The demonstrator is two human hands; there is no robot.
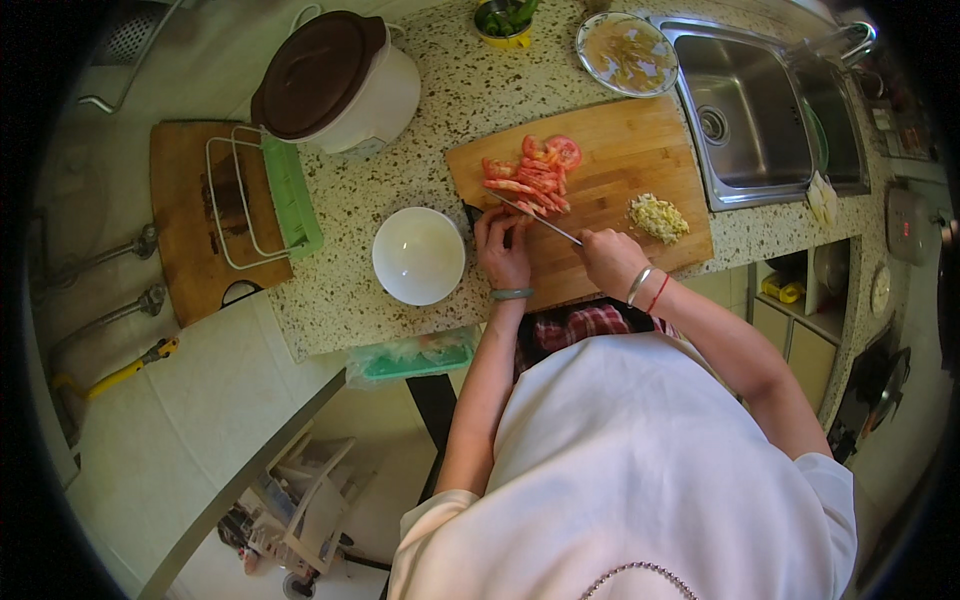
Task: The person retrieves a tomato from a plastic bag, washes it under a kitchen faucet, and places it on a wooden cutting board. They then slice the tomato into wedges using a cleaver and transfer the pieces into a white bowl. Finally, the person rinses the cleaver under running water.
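Note:
My right hand (pixel 612 262) grips a knife whose thin blade (pixel 540 219) slants up and left across the wooden cutting board (pixel 640 140). Beside the blade my left hand (pixel 503 250) rests with bent fingers pressed down at the near edge of the cut tomato; the fingertips are partly hidden. The tomato (pixel 530 180) lies in red strips, with a round slice at its far end. A small heap of chopped garlic (pixel 658 218), pale and finely cut, sits on the board's right side. Left of the board stands a white bowl (pixel 419 256).
A large cream pot with a brown lid (pixel 320 75) stands at the back left. Behind the board are a plate of pale food (pixel 628 55) and a yellow bowl of greens (pixel 505 25). A steel sink (pixel 745 110) is right; a green rack (pixel 290 195) is left.

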